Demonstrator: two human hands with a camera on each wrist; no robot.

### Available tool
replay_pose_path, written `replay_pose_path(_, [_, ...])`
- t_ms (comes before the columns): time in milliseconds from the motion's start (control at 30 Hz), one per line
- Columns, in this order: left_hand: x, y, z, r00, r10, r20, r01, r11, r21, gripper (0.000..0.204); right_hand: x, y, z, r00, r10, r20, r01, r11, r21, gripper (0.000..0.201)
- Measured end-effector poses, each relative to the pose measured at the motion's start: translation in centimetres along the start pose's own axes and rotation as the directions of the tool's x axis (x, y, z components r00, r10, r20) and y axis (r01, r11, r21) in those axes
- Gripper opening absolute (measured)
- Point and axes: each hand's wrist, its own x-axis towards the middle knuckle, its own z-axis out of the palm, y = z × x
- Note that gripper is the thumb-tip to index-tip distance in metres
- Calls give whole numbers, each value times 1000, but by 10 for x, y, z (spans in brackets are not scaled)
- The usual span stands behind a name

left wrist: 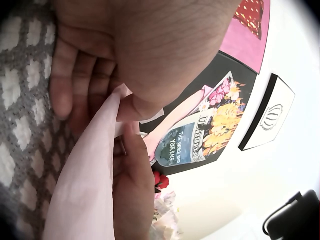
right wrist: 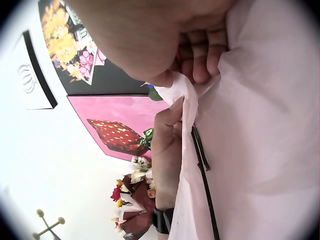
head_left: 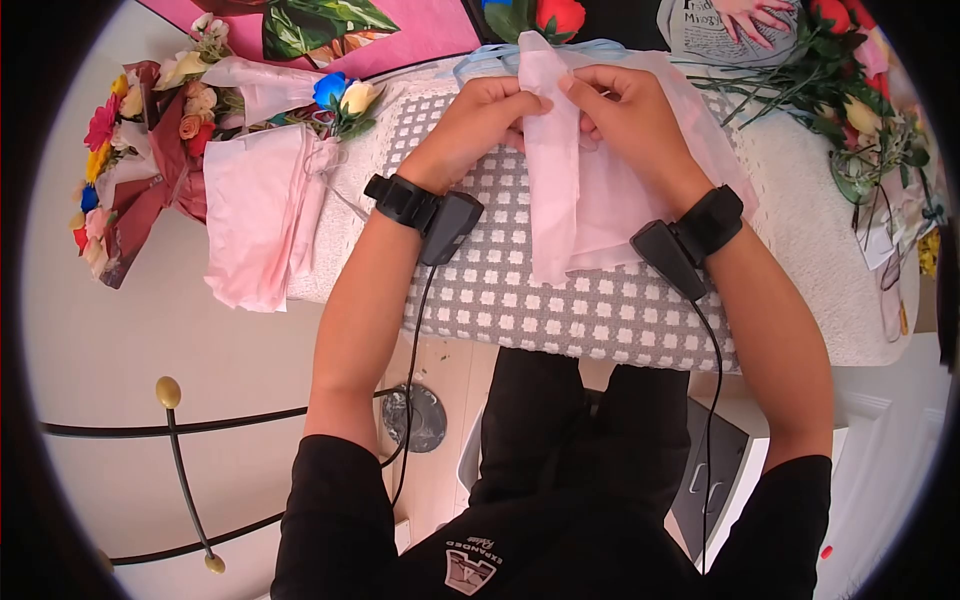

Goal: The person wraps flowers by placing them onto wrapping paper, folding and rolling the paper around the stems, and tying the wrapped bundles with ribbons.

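Observation:
A sheet of pale pink wrapping paper (head_left: 640, 215) lies over the grey and white checked cloth, its left edge folded into a narrow upright strip (head_left: 550, 200). My left hand (head_left: 485, 115) pinches that strip from the left, thumb on top near its upper part. From the right, my right hand (head_left: 635, 110) pinches the same fold between thumb and fingers. Both thumbs sit close together, as the left wrist view also shows, with the paper (left wrist: 87, 180) running down between the hands. In the right wrist view the paper (right wrist: 265, 130) spreads out wide below the fingers.
On the left lie a bouquet in dark red wrap (head_left: 150, 190) and a stack of folded pink paper (head_left: 260, 220). Loose flower stems (head_left: 790, 100) lie at the right. Blue ribbon (head_left: 490, 60) and a red rose (head_left: 560, 18) are behind my hands. Pink and black pictures stand at the back.

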Motion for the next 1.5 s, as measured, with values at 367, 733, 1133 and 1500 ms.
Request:
replay_pose_path(367, [1,-2,-5,990,91,-111,-98,993,-59,21,6,5,-6,975,-191,-116,174,975,-139,21])
replay_pose_path(733, [4,-2,-12,851,222,-475,-289,955,-72,19,13,4,-22,699,-613,-368,259,697,-669,29])
replay_pose_path(1133, [3,3,-18,776,218,-592,-322,944,-75,27,19,-6,-42,975,150,165,-216,822,526,34])
replay_pose_path(1500, [3,1,-7,939,156,-305,-241,934,-262,28,-2,-66,-27,867,139,479,-497,329,803,32])
